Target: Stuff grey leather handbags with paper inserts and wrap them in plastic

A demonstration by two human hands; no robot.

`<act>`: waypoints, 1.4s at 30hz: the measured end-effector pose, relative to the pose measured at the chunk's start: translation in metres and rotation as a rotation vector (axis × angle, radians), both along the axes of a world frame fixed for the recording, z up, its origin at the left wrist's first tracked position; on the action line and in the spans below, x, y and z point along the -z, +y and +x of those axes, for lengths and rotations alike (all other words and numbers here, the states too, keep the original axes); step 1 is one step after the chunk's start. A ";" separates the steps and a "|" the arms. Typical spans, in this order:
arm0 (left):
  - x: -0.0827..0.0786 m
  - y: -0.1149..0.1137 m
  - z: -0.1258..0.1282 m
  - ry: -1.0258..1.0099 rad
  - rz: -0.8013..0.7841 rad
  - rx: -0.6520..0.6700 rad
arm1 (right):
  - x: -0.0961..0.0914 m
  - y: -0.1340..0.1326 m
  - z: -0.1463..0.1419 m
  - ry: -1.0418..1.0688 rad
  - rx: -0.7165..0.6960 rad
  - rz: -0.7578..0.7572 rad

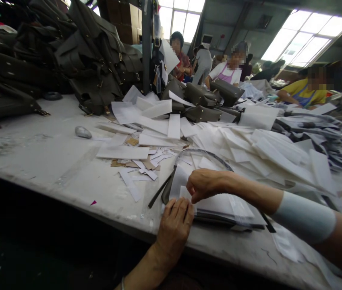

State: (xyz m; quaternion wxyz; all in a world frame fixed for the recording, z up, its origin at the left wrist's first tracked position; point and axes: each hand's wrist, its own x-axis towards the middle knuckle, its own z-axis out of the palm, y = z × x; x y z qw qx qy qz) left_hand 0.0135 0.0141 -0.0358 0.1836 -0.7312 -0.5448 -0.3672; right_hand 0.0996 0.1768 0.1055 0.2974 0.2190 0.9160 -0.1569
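My left hand (174, 225) rests with its fingers together, pressing down on the near corner of a flat dark bag wrapped in white paper and clear plastic (219, 209), which lies at the table's front edge. My right hand (202, 184) is curled in a pinch on a white paper sheet (179, 181) at the bag's left end. A dark curved handle (202, 153) arches behind the hands. A pale sleeve band covers my right forearm.
Loose white paper sheets (249, 145) litter the table (52, 161). Dark bags are piled at the back left (77, 52) and in the middle (201, 100). Several other people sit working behind them. A small grey object (83, 132) lies at the left.
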 end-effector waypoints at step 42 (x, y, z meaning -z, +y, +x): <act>-0.031 -0.019 -0.059 -0.194 -0.235 0.280 | 0.106 -0.054 0.025 0.568 0.321 0.340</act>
